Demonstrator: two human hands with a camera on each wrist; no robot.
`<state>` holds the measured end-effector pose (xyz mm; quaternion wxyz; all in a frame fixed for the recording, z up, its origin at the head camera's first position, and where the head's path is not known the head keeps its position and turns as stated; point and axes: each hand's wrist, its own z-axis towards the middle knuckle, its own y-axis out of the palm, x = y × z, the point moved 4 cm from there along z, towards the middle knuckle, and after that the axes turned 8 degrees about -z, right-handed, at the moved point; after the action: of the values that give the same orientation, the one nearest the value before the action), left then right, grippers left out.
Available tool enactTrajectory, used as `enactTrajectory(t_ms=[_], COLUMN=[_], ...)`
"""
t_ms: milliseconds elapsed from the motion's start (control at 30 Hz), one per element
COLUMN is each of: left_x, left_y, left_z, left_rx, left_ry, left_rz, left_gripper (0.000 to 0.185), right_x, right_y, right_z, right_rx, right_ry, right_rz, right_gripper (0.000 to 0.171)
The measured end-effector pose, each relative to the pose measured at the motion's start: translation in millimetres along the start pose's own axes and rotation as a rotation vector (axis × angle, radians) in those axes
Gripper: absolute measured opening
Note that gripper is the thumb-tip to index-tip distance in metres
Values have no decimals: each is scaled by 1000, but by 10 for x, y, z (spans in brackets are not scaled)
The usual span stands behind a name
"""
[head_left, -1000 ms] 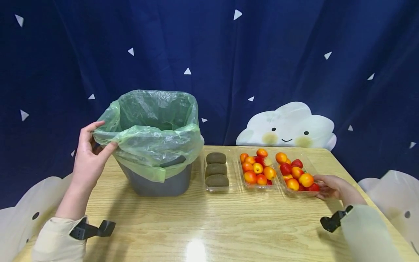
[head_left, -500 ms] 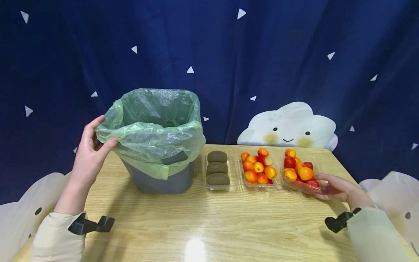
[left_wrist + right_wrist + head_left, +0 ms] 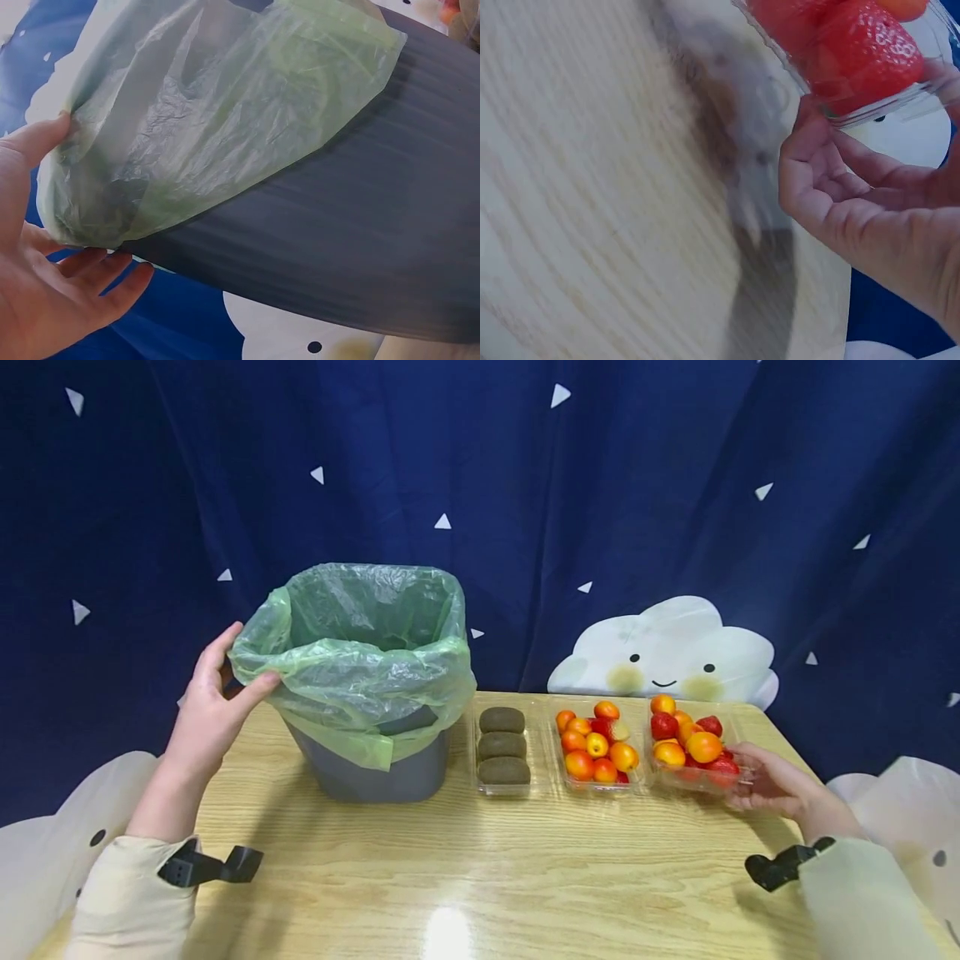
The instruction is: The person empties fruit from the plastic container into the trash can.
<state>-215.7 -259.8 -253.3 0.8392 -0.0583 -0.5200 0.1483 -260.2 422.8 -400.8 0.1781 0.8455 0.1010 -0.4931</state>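
A grey bin (image 3: 375,777) lined with a green plastic bag (image 3: 360,652) stands at the left of the wooden table (image 3: 450,868). My left hand (image 3: 242,664) pinches the bag's folded rim at the bin's left corner, thumb on the outside; the left wrist view shows the thumb (image 3: 37,139) on the bag (image 3: 225,112) and the fingers (image 3: 97,277) beneath it. My right hand (image 3: 742,772) grips the right end of a clear tray of strawberries and orange fruit (image 3: 693,747), holding it tilted just above the table. The right wrist view shows fingers (image 3: 817,165) curled under this tray (image 3: 870,67).
A clear tray with three kiwis (image 3: 502,747) and a second tray of mixed fruit (image 3: 596,752) lie between the bin and the held tray. A blue curtain with a white cloud cut-out (image 3: 667,652) hangs behind the table. The table's front half is bare wood.
My right hand has raised the rightmost fruit tray off the table and tilted it. My left hand stays on the bag's rim.
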Motion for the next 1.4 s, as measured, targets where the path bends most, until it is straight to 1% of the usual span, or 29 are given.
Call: enactTrajectory(t_ms=[33, 133, 200, 300, 333, 367, 433, 500, 567, 600, 667, 767, 867, 1133, 1233, 1400], left_x=[0, -8, -14, -24, -26, -26, -22, -17, -13, -12, -14, -20, -22, -18, -23, -27], left_y=[5, 12, 14, 16, 17, 20, 23, 26, 27, 28, 29, 27, 26, 33, 29, 18], left_z=[-1, -4, -14, -26, -30, -32, -33, -30, -22, -19, -15, -16, -16, -13, -7, 2], left_rx=[7, 19, 24, 27, 28, 28, 31, 34, 36, 38, 38, 40, 38, 15, 14, 21], left_ry=[2, 3, 2, 2, 2, 3, 7, 11, 18, 20, 22, 24, 27, 19, 20, 23], left_rz=[-4, -12, -12, -15, -16, -19, -20, -22, -24, -24, -27, -31, -35, -38, -44, -32], left_gripper=[70, 69, 69, 69, 69, 69, 69, 69, 68, 68, 68, 68, 68, 68, 68, 69], right_x=[-20, -107, -182, -294, -322, -339, -386, -436, -499, -539, -601, -677, -741, -946, -1023, -1160], right_y=[-2, 65, 144, 279, 301, 296, 340, 395, 475, 551, 639, 750, 817, 1029, 1118, 1266], right_z=[9, 6, -11, -42, -42, -29, -18, -4, 7, -3, 8, 39, 86, 170, 211, 254], right_rx=[-29, -75, -87, -33, -4, -1, 55, 85, 77, 103, 80, 53, 40, 78, 72, 68], right_ry=[-4, -10, -28, -50, -49, -56, -48, -41, -42, -35, -40, -42, -50, -54, -52, -74], right_rz=[12, 36, 56, 71, 72, 82, 81, 99, 135, 145, 183, 206, 196, 95, 86, 65], right_gripper=[38, 43, 46, 45, 45, 43, 42, 41, 42, 43, 43, 44, 43, 40, 41, 40])
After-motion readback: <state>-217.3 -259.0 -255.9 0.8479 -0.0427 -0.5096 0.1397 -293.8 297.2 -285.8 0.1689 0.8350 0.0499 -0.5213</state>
